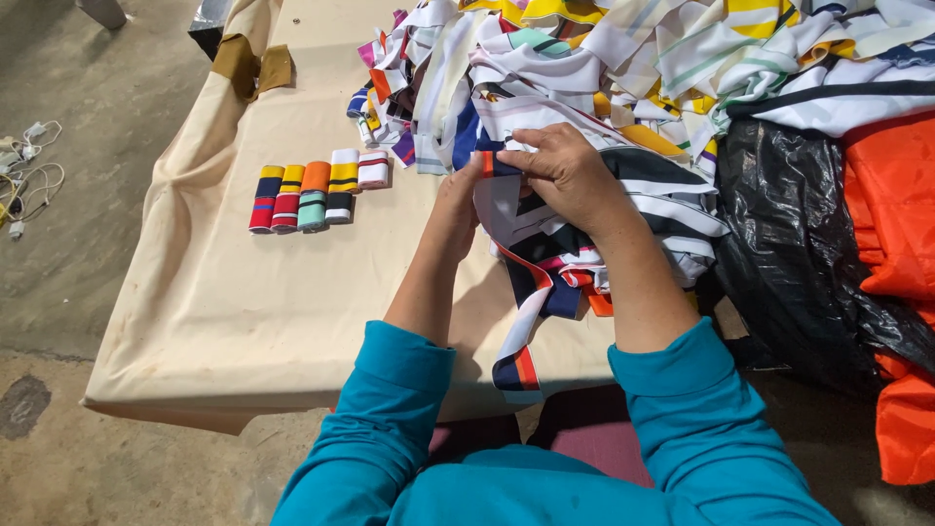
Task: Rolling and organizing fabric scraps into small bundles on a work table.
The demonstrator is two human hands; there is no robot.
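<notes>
Your right hand (pixel 565 170) pinches the striped fabric strip (pixel 516 321) near its orange end; left hand (pixel 458 209) closes on it underneath, at the counter's (pixel 224 312) near edge; it looks soft, light, floppy, so grip near folds

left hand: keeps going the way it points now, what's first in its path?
Likely the striped strip that the left hand already touches, then the heap of striped fabric strips farther up the table; depth is unclear.

A table (pixel 224 312) draped in cream cloth stands on a stained, bare concrete floor (pixel 68 224).
</notes>
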